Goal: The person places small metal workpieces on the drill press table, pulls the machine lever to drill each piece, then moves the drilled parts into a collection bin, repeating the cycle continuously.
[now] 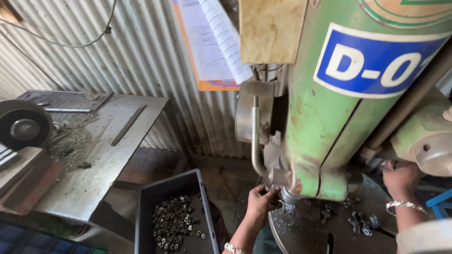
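A big green drill press (pixel 329 108) fills the right half of the head view. My left hand (pixel 262 201) reaches under its head, fingers pinched around a small metal part at the spindle above the round steel table (pixel 301 230). My right hand (pixel 400 178), with a beaded bracelet at the wrist, is closed around a feed handle on the machine's right side. Metal shavings and several small dark metal parts (pixel 360 221) lie on the round table between my hands.
A grey plastic bin (pixel 146 207) holding several small metal rings stands on the floor at lower centre. A steel workbench (pixel 94 155) with a wheel (pixel 23 124) and flat bar sits left. Corrugated metal wall (pixel 117 47) behind, papers (pixel 212 42) hanging on it.
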